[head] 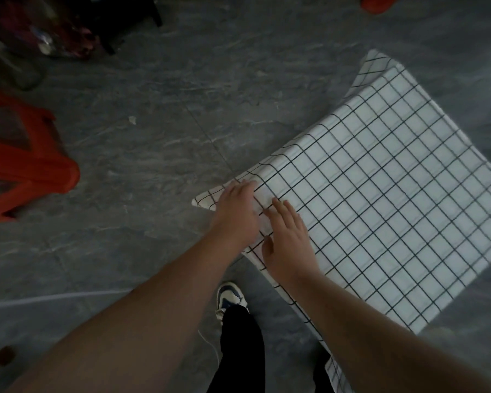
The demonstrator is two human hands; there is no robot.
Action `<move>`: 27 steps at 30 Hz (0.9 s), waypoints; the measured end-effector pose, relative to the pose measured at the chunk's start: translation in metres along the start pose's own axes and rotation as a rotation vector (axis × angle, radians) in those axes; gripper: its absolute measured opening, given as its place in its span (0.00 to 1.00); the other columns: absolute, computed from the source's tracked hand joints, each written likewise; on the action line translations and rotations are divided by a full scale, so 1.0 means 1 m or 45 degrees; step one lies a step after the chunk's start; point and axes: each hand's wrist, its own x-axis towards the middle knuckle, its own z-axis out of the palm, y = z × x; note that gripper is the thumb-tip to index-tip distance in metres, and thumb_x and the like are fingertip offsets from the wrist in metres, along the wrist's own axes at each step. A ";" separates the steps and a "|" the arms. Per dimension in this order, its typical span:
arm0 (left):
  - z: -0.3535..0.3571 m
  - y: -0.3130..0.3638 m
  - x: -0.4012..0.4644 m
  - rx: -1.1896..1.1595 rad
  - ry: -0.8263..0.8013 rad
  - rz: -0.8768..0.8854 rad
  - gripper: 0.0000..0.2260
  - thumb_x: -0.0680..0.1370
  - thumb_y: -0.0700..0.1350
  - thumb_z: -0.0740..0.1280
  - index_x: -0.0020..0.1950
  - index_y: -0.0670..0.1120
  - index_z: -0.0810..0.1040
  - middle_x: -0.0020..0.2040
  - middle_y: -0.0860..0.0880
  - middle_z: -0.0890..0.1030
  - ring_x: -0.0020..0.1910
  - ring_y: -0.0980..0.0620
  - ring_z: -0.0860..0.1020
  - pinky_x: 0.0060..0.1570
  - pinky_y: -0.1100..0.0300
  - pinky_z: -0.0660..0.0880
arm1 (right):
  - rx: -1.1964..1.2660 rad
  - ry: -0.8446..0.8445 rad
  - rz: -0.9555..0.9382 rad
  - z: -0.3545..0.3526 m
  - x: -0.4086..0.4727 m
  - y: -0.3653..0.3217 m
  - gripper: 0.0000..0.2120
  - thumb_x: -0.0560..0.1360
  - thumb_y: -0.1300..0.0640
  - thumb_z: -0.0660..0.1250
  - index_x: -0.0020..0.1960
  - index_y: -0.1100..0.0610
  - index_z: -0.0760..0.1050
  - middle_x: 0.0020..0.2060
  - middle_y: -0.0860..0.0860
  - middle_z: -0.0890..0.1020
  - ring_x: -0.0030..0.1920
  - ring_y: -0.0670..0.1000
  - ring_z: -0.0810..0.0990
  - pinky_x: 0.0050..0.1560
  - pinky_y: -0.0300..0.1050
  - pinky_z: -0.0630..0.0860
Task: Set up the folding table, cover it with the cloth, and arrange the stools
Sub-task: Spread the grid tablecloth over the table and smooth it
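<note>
We press one white black-gridded cloth [380, 199] flat with our left hand [237, 211] and right hand [288, 242], fingers spread. One red plastic stool [26, 163] lies far left.

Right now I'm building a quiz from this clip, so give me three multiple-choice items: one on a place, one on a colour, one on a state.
1. Where are both hands?
A. on the cloth's near-left corner
B. on the stool
C. on the floor

2. What colour is the stool at left?
A. blue
B. red
C. white

3. How does the cloth lie?
A. folded small
B. rolled up
C. spread over the table

Key: 1 A, the left hand and right hand lie flat on the cloth there. 2 B, the stool is red. 3 C, the checked cloth lies flat with edges hanging.
</note>
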 end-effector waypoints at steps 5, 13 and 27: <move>0.036 0.046 -0.010 0.201 -0.059 0.317 0.28 0.79 0.43 0.56 0.80 0.47 0.57 0.81 0.46 0.55 0.80 0.49 0.45 0.79 0.52 0.47 | -0.021 0.097 0.194 -0.015 -0.045 0.047 0.31 0.81 0.55 0.56 0.81 0.53 0.49 0.81 0.51 0.49 0.80 0.50 0.40 0.79 0.56 0.49; 0.121 0.108 0.002 0.565 -0.208 0.655 0.28 0.79 0.51 0.49 0.80 0.50 0.55 0.81 0.46 0.52 0.80 0.47 0.46 0.78 0.44 0.49 | -0.027 0.236 0.659 -0.027 -0.123 0.150 0.34 0.81 0.49 0.55 0.81 0.48 0.40 0.81 0.49 0.41 0.79 0.49 0.35 0.79 0.57 0.43; 0.111 0.098 0.008 0.848 -0.292 0.578 0.33 0.79 0.63 0.55 0.81 0.57 0.48 0.82 0.47 0.48 0.80 0.45 0.43 0.77 0.40 0.45 | 0.032 0.264 0.850 -0.022 -0.165 0.176 0.39 0.79 0.47 0.59 0.81 0.51 0.40 0.80 0.51 0.40 0.79 0.52 0.35 0.79 0.55 0.42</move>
